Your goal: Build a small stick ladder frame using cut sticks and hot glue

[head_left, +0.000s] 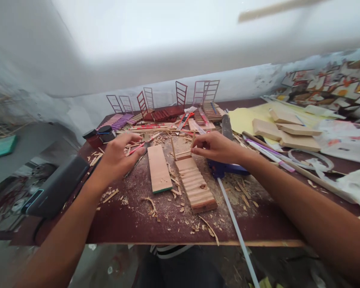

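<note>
My right hand [216, 147] pinches a thin upright stick of a small wooden frame [182, 152] that stands at the far end of a ribbed wooden panel [195, 185] on the dark red table [132, 224]. My left hand [119, 155] hovers over the table left of a flat wooden board [159, 168], fingers curled near thin sticks and a dark knife-like tool [138, 157]; whether it grips anything I cannot make out. A blue glue gun [223, 169] lies under my right wrist.
Small painted stick chairs [168, 105] line the back edge by the wall. Two dark jars [99, 135] and a black speaker [56, 187] sit at the left. Wood blocks [283, 130], yellow paper, rods and plastic bags lie on the right. Shavings litter the table.
</note>
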A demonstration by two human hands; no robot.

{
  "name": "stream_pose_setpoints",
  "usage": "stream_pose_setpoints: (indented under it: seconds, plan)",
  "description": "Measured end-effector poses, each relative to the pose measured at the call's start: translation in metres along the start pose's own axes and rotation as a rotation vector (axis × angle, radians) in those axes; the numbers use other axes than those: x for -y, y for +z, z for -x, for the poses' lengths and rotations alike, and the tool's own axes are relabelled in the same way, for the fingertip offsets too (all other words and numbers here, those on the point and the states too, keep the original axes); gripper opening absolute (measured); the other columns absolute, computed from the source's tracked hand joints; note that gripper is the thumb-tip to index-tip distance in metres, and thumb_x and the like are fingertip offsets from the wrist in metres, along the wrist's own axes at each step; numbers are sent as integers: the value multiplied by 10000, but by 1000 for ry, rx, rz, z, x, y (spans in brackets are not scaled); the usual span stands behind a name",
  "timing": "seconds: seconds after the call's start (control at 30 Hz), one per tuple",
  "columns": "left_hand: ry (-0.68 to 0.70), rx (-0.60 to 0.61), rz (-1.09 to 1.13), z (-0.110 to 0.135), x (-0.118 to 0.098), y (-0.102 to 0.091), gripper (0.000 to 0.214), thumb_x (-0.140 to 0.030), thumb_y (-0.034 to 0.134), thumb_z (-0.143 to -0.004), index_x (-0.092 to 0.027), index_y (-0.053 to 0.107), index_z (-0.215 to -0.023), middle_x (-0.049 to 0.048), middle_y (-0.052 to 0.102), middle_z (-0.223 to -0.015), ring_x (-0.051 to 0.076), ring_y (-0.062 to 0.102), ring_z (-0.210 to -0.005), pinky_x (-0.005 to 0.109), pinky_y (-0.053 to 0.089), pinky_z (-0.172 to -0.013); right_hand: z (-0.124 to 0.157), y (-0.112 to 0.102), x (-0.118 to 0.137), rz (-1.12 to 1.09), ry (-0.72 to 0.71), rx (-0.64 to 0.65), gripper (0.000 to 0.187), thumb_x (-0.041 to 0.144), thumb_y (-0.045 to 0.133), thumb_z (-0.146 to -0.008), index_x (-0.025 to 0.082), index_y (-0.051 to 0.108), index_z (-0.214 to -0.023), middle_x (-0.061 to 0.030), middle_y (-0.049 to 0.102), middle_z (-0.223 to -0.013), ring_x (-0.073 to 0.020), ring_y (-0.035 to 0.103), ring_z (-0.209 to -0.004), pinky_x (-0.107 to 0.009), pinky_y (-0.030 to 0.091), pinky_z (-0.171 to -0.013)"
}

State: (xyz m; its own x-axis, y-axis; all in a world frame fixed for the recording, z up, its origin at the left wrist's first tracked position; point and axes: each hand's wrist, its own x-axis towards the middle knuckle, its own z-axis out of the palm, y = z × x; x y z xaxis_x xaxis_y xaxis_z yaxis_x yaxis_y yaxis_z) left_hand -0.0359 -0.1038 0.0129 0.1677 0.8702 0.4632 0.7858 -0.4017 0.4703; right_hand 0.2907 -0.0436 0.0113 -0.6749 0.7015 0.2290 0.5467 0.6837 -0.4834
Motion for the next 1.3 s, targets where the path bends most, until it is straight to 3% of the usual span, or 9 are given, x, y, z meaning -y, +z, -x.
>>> stream_pose_setpoints:
  seconds: [0.13, 0.23, 0.43, 0.6, 0.8, 1.0, 1.1, 1.2, 1.3]
  plan:
    - [-180, -25, -228, 32, 28, -37, 354, -407, 618, -901, -185, 656, -1174, 99, 720, -1188, 265, 697, -1030, 412, 540, -975, 0, -1, 1, 4, 1, -21, 254, 349, 595, -912, 154, 721, -811, 9, 542, -613, -113, 426, -576, -302, 307, -582]
    - [-244, 26, -392, 53, 48, -48, 408, -429, 568, -914, -187, 616, -1239, 124, 696, -1238, 308, 677, -1095, 450, 520, -1011, -1, 0, 2, 21, -9, -34, 263, 356, 586, -916, 160, 713, -794, 4, 547, -619, -115, 424, -577, -309, 305, -583]
    - [-303, 221, -561, 60, 57, -36, 565, -509, 507, -933, -209, 502, -1411, 150, 610, -1377, 362, 607, -1236, 482, 485, -1048, -1, 2, 2, 50, -35, -48, 275, 370, 584, -920, 162, 715, -796, 0, 550, -627, -119, 443, -582, -310, 319, -593]
    - [-359, 232, -598, 50, 58, -33, 628, -534, 514, -916, -209, 463, -1450, 173, 610, -1365, 382, 603, -1259, 493, 489, -1036, -1, 2, 1, 62, -39, -46, 275, 371, 580, -923, 170, 718, -797, 1, 559, -624, -120, 440, -579, -312, 326, -601]
    - [-285, 275, -504, 56, 67, -42, 716, -451, 567, -855, -188, 406, -1501, 143, 535, -1512, 349, 547, -1359, 470, 440, -1126, -1, 2, -2, 84, -51, -48, 256, 358, 586, -919, 168, 727, -822, -18, 612, -659, -133, 472, -606, -318, 348, -619]
    - [-320, 320, -502, 55, 56, -45, 684, -423, 561, -838, -245, 421, -1484, 101, 572, -1477, 360, 592, -1300, 483, 506, -1028, -2, 2, 0, 86, -59, -42, 257, 365, 582, -918, 175, 713, -805, -8, 596, -644, -127, 457, -591, -317, 345, -619]
    - [-346, 313, -527, 56, 57, -42, 670, -418, 548, -854, -271, 407, -1493, 91, 552, -1495, 365, 593, -1296, 497, 515, -1011, -2, 2, 0, 81, -59, -39, 255, 374, 587, -915, 178, 713, -813, -16, 614, -663, -133, 475, -604, -318, 351, -620]
    - [-299, 283, -486, 59, 64, -44, 679, -444, 572, -853, -219, 423, -1476, 125, 540, -1499, 362, 555, -1340, 502, 460, -1107, -2, 2, -1, 76, -59, -42, 257, 380, 591, -913, 180, 716, -812, -17, 616, -661, -134, 479, -597, -321, 351, -618]
    - [-200, 165, -406, 62, 58, -53, 650, -444, 597, -861, -186, 461, -1441, 140, 560, -1463, 348, 538, -1355, 488, 412, -1170, -2, 2, -3, 86, -53, -36, 256, 376, 591, -910, 178, 725, -821, -23, 629, -662, -138, 494, -595, -327, 358, -620]
